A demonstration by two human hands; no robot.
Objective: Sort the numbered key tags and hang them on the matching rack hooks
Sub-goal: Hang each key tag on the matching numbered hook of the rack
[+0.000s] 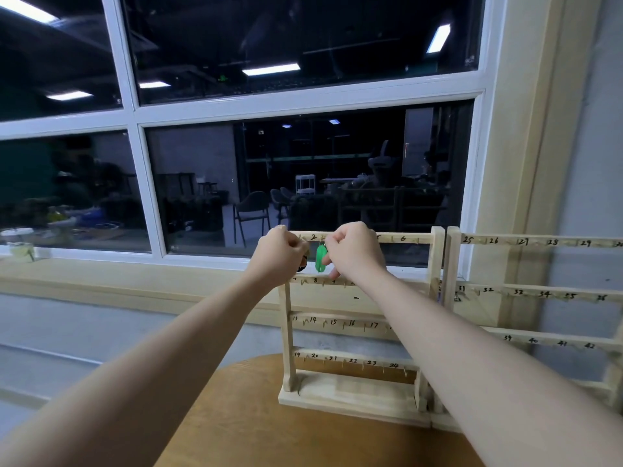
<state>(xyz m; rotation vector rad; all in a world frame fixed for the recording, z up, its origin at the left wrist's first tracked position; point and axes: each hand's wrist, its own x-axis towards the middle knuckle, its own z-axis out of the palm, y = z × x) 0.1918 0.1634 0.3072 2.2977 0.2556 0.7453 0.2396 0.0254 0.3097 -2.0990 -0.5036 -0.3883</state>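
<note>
A light wooden key rack (350, 390) stands on the round table, its bars numbered 1 to 24 with small hooks. Both my hands are up at its top bar (404, 238). My right hand (354, 252) pinches a green key tag (321, 258) that hangs just under the bar near the number 2. My left hand (281, 252) is fisted at the bar's left end, and a dark tag (302, 264) peeks out below its fingers. A second rack (539, 291), numbered from 25 up, stands to the right.
The wooden table (253, 426) holds both racks near its far edge. Behind them runs a beige window sill (135, 278) and a large white-framed window (135, 109) onto a dark room. A beige wall post (526, 146) rises at the right.
</note>
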